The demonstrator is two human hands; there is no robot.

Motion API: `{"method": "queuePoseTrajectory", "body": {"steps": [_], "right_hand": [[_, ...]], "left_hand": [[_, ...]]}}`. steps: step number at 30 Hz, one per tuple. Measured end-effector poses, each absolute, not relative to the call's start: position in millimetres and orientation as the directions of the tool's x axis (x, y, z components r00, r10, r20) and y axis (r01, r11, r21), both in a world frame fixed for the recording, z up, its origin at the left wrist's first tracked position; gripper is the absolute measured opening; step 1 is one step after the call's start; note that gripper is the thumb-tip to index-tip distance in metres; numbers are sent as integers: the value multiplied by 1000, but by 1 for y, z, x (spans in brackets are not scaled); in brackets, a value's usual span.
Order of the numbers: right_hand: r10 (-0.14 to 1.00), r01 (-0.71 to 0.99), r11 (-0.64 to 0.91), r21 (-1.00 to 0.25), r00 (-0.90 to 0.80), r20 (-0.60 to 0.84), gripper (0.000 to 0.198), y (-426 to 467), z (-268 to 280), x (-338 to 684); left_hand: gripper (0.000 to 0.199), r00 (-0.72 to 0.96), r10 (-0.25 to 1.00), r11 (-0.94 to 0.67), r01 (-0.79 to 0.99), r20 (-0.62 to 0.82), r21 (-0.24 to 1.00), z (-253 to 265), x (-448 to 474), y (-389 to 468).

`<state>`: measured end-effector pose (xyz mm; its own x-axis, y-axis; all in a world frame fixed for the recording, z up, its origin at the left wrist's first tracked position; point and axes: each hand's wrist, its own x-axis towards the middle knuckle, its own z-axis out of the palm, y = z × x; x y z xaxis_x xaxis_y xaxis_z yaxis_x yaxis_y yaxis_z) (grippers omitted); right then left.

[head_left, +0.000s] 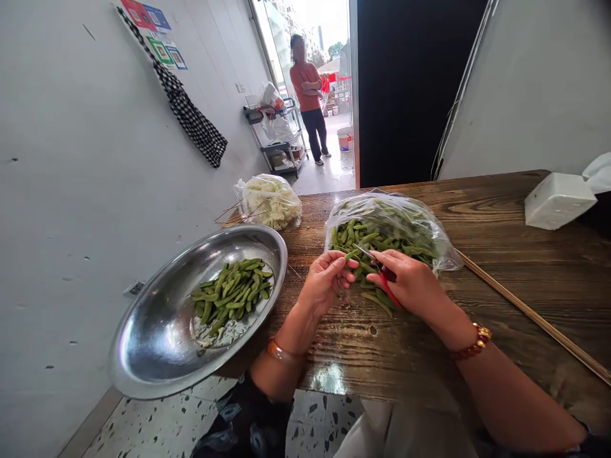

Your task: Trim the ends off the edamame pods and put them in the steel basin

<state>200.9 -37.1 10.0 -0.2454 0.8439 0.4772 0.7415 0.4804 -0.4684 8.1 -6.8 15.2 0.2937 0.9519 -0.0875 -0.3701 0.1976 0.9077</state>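
Note:
Between thumb and fingers, my left hand (329,278) pinches a green edamame pod (352,255). My right hand (413,283) grips red-handled scissors (391,289), their metal blades pointing left close to the pod. Whether the blades touch the pod I cannot tell. Just behind both hands lies a clear plastic bag (396,210) full of edamame pods, some spilling from its mouth onto the wooden table (353,356). To the left, a large steel basin (157,337) holds a heap of edamame pods (233,289) and a little water or bits at its bottom.
A bag of cauliflower (272,202) stands behind the basin. Thin wooden sticks (534,312) lie along the right side of the table, near a white tissue pack (558,200). Beyond, a person (308,95) stands in the doorway beside a loaded cart (277,133).

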Motion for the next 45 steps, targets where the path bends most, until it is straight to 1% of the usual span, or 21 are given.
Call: {"method": "queuePoseTrajectory", "body": {"steps": [5, 8, 12, 14, 18, 21, 28, 33, 37, 42, 45], "right_hand": [[848, 754, 481, -447, -270, 456, 39, -40, 12, 197], [848, 740, 485, -465, -268, 457, 40, -40, 14, 196], [852, 726, 471, -502, -225, 474, 41, -39, 13, 198], [855, 717, 472, -513, -232, 463, 39, -39, 13, 198], [850, 685, 509, -522, -304, 431, 32, -41, 14, 194], [847, 675, 515, -529, -303, 437, 28, -42, 17, 191], [835, 662, 526, -534, -282, 472, 33, -39, 13, 190], [832, 657, 539, -527, -318, 455, 29, -36, 7, 192], [835, 678, 537, -502, -343, 430, 27, -37, 8, 193], [842, 718, 520, -461, -340, 420, 26, -38, 10, 193], [842, 719, 522, -459, -350, 410, 27, -36, 10, 194]], "left_hand": [[34, 329, 942, 201, -408, -62, 890, 15, 10, -9], [35, 340, 939, 196, -414, -48, 889, 15, 12, -10], [33, 300, 954, 157, -442, -19, 883, 15, 11, -10], [32, 294, 956, 149, -444, -14, 883, 15, 11, -10], [32, 350, 937, 165, -377, -25, 912, 13, 14, -12], [31, 384, 923, 147, -308, -19, 940, 11, 17, -14], [28, 389, 921, 94, -260, 15, 961, 8, 21, -16], [24, 366, 931, 86, -220, 0, 972, 8, 22, -15], [25, 363, 931, 108, -198, -29, 974, 10, 20, -14], [23, 386, 921, 150, -229, -51, 962, 12, 17, -12], [22, 404, 912, 186, -241, -76, 952, 13, 16, -9]]}}
